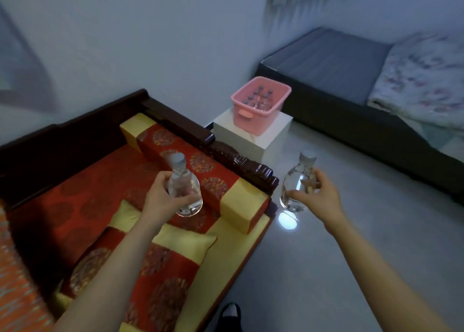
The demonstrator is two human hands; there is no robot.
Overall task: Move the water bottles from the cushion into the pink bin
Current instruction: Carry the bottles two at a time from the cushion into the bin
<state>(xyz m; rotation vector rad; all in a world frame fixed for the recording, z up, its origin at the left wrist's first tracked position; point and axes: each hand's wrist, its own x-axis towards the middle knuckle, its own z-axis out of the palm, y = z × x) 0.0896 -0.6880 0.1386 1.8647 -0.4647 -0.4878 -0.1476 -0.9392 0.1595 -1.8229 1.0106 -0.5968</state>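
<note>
My left hand [164, 200] grips a clear water bottle [182, 181] with a pale cap, held upright above the red and yellow cushion [160, 269]. My right hand [319, 196] holds a second clear water bottle [296, 181] upright over the grey floor, right of the sofa's arm. The pink bin [251, 120] stands further back on a white box [273, 141], with several capped bottles inside it.
A dark wooden sofa frame [241, 161] with a carved arm lies between my hands and the white box. A low dark bed [351, 115] with a grey mattress and floral blanket fills the right. A dark shoe [231, 314] shows at the bottom.
</note>
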